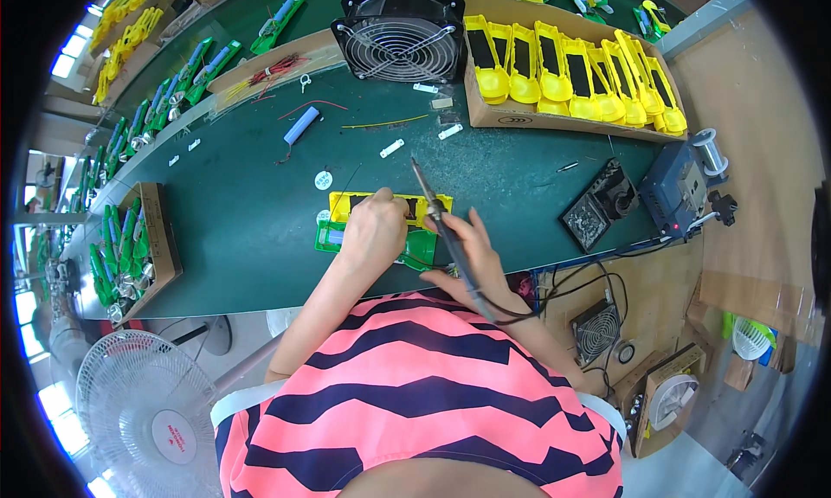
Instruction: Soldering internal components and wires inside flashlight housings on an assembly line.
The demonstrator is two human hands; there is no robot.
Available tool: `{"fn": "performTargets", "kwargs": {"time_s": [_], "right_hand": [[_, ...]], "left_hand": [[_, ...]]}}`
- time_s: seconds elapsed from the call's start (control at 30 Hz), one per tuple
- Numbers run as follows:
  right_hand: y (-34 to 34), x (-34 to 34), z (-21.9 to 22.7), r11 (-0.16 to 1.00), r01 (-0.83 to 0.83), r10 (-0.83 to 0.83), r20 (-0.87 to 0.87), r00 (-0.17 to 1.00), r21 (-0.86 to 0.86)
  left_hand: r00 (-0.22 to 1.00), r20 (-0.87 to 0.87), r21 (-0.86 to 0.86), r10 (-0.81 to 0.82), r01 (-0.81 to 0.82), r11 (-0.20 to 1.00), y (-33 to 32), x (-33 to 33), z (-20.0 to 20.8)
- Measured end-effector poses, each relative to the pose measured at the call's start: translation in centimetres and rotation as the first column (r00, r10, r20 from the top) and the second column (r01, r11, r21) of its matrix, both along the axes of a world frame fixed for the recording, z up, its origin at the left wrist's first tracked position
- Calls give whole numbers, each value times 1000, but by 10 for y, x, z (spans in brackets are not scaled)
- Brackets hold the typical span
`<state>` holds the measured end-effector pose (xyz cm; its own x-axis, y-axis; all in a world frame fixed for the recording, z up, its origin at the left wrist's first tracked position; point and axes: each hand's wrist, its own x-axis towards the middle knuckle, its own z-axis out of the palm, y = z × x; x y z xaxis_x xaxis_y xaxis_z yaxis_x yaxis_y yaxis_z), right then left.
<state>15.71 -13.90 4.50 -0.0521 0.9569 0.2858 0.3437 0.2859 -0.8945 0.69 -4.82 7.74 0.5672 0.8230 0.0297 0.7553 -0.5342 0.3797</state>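
Observation:
My left hand (376,230) is closed over a yellow plastic shell (346,205) at the table's front edge, its fingertips curled at the shell's inner side and partly hidden. Against the near side of that shell lies a green plastic shell (329,238), with part of a blue cylinder (334,237) showing beside my wrist. A soldering iron (452,243) is gripped in my right hand (481,254). Its tip points away and to the left, raised above the far edge of the yellow shell. The iron's cord runs back over my right wrist.
A cardboard box of yellow shells (554,113) stands back right beside a black fan (400,48). Right are a soldering station (675,186) and black iron stand (597,208). A box of green shells (160,247) sits left. A blue battery cell (301,126) and white strips lie beyond my hands.

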Motion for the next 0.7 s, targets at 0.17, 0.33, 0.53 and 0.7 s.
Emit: {"fn": "performTargets", "kwargs": {"time_s": [0.17,0.33,0.53,0.7], "right_hand": [[2,-6,-1,999,-41,42,43,998,-16],[3,-6,0,998,-52,53,31,998,-31],[7,-5,-2,998,-67,66,42,997,19],[13,1,0,994,-75,66,105,992,82]], "left_hand": [[1000,-10,3,0,0,1000,-1,0,1],[998,-64,13,-29,30,999,0,-4,1],[979,175,220,102,-140,965,5,-19,31],[984,176,115,-12,-8,993,-3,-32,28]]}}
